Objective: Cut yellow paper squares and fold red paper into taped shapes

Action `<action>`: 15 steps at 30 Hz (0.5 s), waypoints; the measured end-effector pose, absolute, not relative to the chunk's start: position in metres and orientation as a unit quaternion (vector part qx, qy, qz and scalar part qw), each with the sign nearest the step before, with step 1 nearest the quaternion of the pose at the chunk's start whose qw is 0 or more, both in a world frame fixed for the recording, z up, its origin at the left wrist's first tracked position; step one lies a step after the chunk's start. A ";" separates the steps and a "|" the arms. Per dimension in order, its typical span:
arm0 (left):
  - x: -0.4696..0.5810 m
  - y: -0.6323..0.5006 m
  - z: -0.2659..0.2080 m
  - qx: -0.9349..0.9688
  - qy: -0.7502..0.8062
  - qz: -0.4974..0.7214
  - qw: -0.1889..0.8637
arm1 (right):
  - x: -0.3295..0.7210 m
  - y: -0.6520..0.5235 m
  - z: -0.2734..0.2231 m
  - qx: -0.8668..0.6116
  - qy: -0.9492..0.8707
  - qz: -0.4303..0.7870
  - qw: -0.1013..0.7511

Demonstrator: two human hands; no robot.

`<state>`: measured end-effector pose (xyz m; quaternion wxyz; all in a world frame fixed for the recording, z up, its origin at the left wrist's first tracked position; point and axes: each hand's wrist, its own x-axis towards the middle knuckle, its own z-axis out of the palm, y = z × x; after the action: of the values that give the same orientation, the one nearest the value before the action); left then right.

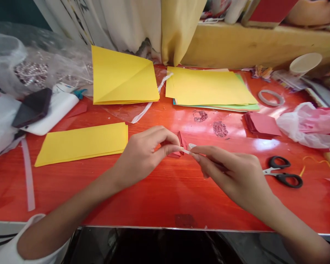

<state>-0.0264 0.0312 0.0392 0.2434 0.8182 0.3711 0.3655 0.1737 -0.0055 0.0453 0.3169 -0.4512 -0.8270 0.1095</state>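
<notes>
My left hand [143, 156] is closed in a pinch at the centre of the table, on a small folded red paper [182, 141] whose pointed ends show past the fingertips. A thin white strip [186, 151] runs from there to my right hand [233, 168], which pinches it between thumb and fingers. A whitish loop [191, 145] shows just above the right fingertips. The fingers partly hide the red paper and the strip's ends. Black-handled scissors [282, 172] lie right of my right hand, and folded yellow paper [85, 143] lies left of my left hand.
Behind are a folded yellow sheet [123, 79] and a stack of coloured paper [209, 86]. To the right sit red paper squares [264, 124], a tape ring [271, 98] and a pink-white plastic bag [310, 123]. A phone [33, 107] rests at left.
</notes>
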 end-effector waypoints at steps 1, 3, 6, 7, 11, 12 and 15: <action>-0.027 0.031 0.040 0.817 0.376 0.370 0.232 | 0.174 -0.006 0.045 -0.453 -0.825 0.121 0.315; -0.029 0.032 0.043 0.813 0.393 0.375 0.209 | 0.174 -0.006 0.044 -0.458 -0.822 0.131 0.311; -0.031 0.033 0.045 0.806 0.419 0.373 0.190 | 0.175 -0.006 0.043 -0.466 -0.828 0.117 0.289; -0.032 0.033 0.045 0.803 0.426 0.369 0.192 | 0.175 -0.005 0.043 -0.471 -0.830 0.114 0.276; -0.032 0.036 0.044 0.781 0.462 0.344 0.241 | 0.176 -0.002 0.046 -0.475 -0.833 0.168 0.228; -0.033 0.037 0.044 0.771 0.478 0.330 0.261 | 0.178 -0.002 0.048 -0.474 -0.833 0.199 0.206; -0.035 0.040 0.045 0.735 0.534 0.280 0.310 | 0.186 -0.001 0.053 -0.488 -0.815 0.291 0.117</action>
<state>-0.0353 0.0402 0.0454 0.3100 0.7347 0.5343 0.2804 0.1864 -0.0012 0.0530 0.1170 -0.4875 -0.8147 0.2913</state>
